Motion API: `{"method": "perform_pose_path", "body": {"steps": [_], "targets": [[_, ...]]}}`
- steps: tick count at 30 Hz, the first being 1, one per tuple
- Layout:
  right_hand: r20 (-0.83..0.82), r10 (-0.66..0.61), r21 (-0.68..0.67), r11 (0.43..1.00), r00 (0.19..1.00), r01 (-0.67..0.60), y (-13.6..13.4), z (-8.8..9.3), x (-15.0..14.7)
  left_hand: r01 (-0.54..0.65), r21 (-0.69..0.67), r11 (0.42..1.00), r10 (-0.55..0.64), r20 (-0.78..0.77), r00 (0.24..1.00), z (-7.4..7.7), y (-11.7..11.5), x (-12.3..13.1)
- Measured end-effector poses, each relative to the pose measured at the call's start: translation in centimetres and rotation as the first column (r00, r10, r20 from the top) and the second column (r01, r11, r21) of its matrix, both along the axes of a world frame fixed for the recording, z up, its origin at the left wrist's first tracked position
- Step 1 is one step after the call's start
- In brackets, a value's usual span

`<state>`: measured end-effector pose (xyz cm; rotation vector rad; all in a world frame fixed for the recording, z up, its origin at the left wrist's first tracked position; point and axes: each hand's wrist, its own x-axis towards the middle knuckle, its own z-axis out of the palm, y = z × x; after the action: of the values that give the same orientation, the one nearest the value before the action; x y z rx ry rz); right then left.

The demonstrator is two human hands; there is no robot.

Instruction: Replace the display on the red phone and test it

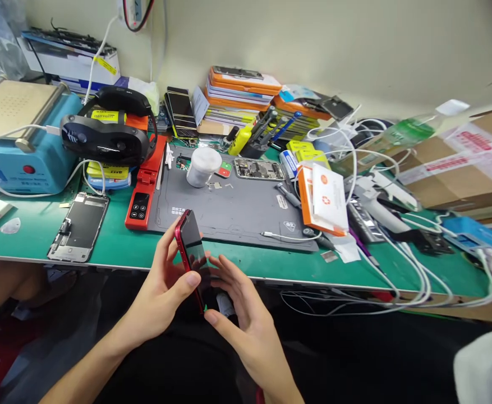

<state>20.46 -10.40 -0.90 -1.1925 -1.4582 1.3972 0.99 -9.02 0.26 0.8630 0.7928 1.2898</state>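
A smartphone (pixel 194 247) with a red frame and a dark, glossy screen is held tilted in front of the bench edge. My left hand (pixel 157 292) grips it, thumb along the near side edge and fingers behind. A small green tab (pixel 206 308) shows at the phone's lower corner. Close to that corner is the thumb of my right hand (pixel 246 314), whose fingers are spread beside the screen; whether the thumb touches the tab is unclear. On the bench to the left lies a detached phone screen assembly (pixel 79 227), its inner side facing up.
A grey work mat (pixel 229 207) bears a white jar (pixel 203 166) and an opened phone body (pixel 260 169). At left stand a blue machine (pixel 39 163) and a black headset (pixel 109 134). An orange-and-white box (pixel 323 196) and tangled white cables (pixel 414 264) are at right.
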Motion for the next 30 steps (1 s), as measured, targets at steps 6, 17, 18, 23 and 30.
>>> {"method": "perform_pose_path", "body": {"steps": [6, 17, 18, 23, 30], "targets": [[0.051, 0.069, -0.056, 0.996, 0.996, -0.066, 0.3, -0.1, 0.4, -0.011, -0.003, 1.0, 0.011, -0.041, 0.999, 0.0, -0.4, -0.2], [0.149, 0.073, 0.068, 0.994, 0.986, -0.084, 0.4, 0.7, 0.4, -0.004, 0.004, 1.0, 0.004, -0.069, 0.998, 0.1, -0.6, -0.3], [0.154, 0.058, 0.074, 0.995, 0.986, -0.07, 0.3, 0.6, 0.4, -0.003, 0.008, 1.0, 0.003, -0.064, 0.998, 0.0, -0.6, -0.4], [0.18, 0.031, 0.068, 0.997, 0.983, -0.044, -0.3, 0.4, 0.3, 0.014, 0.025, 1.0, -0.013, -0.028, 1.0, -0.4, -0.7, -0.5], [0.144, 0.036, 0.127, 0.99, 0.989, -0.054, -0.6, 0.1, 0.1, 0.011, 0.047, 0.999, -0.011, -0.002, 1.0, -1.0, -0.8, -0.8]]}}
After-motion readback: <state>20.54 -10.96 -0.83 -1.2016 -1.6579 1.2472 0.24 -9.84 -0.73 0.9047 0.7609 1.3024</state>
